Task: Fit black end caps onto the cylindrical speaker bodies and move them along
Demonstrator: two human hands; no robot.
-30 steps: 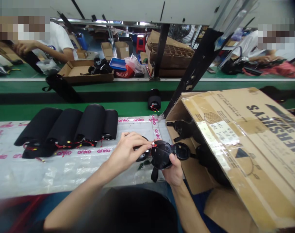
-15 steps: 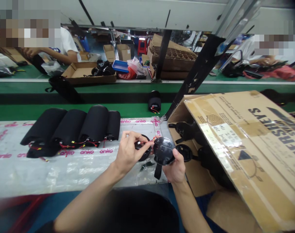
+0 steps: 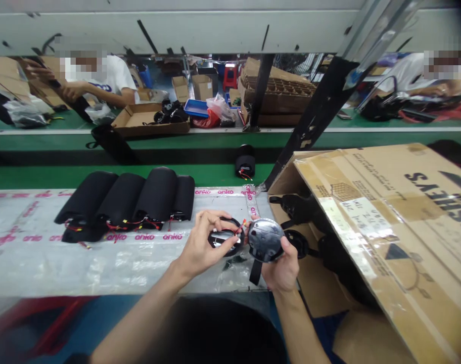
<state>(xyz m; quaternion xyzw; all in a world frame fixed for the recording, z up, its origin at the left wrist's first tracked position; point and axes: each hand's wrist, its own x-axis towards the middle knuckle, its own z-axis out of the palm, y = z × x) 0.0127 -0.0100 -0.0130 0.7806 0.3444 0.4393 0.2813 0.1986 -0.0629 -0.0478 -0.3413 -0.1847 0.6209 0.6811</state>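
Observation:
My left hand (image 3: 205, 245) is closed, its thumb and fingers at a black round end piece (image 3: 226, 241) with a thin red wire (image 3: 239, 228) by the fingertips. My right hand (image 3: 282, 265) grips a glossy black disc-shaped part (image 3: 266, 239) from below and the right; a short black strap (image 3: 255, 272) hangs under it. The two black parts are side by side above the plastic-covered table (image 3: 139, 268). To the left lie several black fabric cylinders (image 3: 154, 194) with red and yellow wires at their near ends.
An open cardboard box (image 3: 374, 217) with black strapped pieces (image 3: 306, 212) lies on the right. One black cylinder (image 3: 245, 161) stands on the green belt (image 3: 211, 174). A slanted dark post (image 3: 314, 121) rises behind. Across the belt are people and a shallow carton (image 3: 150, 126).
The view has shifted, so the surroundings appear farther right and slightly lower. My left hand still holds the wired piece and my right hand the disc, which is tilted a little differently.

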